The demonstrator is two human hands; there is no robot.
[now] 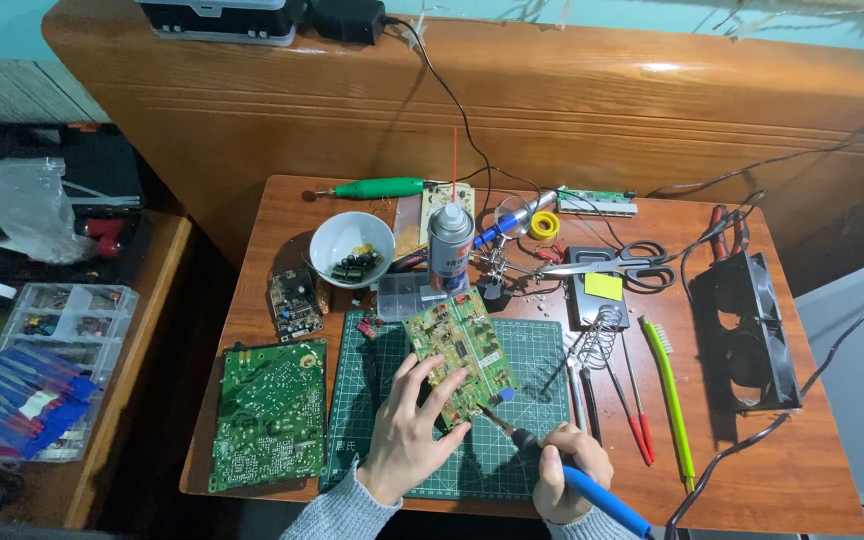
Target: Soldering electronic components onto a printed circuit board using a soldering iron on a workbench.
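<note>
Fingers [430,392] of the left hand [407,430] are spreading flat across the small circuit board [460,352], which is lying on the green cutting mat [537,345] at the tabletop [752,460] centre. Right hand [570,470] fingers are curling tightly around the blue-handled soldering iron [552,465], its tip touching the board's near edge. Judged best practice: keeping the board pinned flat, bracing the right wrist, and avoiding neighbouring components. A larger green circuit board [270,412] is lying to the left.

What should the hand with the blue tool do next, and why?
Probably ease the soldering iron tip a little closer onto the circuit board. The right hand aims it at the board's lower edge, and the left hand presses the board down on the green mat.
</note>
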